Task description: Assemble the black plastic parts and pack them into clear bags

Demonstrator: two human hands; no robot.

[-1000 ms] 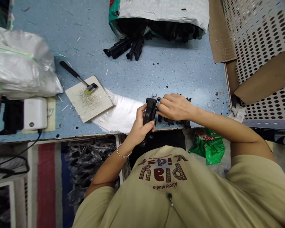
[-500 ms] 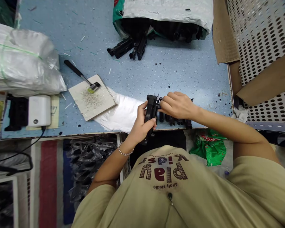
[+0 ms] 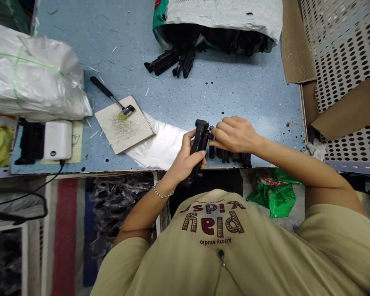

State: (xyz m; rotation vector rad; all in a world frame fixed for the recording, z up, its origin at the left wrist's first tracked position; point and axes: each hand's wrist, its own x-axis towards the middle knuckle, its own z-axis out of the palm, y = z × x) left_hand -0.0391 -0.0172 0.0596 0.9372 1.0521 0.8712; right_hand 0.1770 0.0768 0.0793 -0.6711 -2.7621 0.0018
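Note:
A long black plastic part (image 3: 200,137) is tilted over the table's front edge, with my left hand (image 3: 186,160) wrapped round it and the thumb along its near side. At the part's upper right, my right hand (image 3: 234,135) is closed in a pinch by a small dark, shiny piece (image 3: 211,130). My fingers hide most of what they grip there. Just beyond my right wrist's underside, several similar black parts (image 3: 245,159) lie in a row along the edge. A white plastic sheet (image 3: 163,142) spreads to the left of my left hand.
A black-handled hammer (image 3: 101,86) rests on a square board (image 3: 111,137). At the back, a white and green sack (image 3: 222,16) spills black parts (image 3: 162,61). Wrapped bundles (image 3: 33,78) and a white device (image 3: 58,139) stand left. Cardboard (image 3: 297,53) and a perforated panel (image 3: 342,45) border the right.
The whole view has shifted slightly, the table's things appearing a little further right. My left hand keeps its hold on the black part, and my right hand stays pinched at its upper end.

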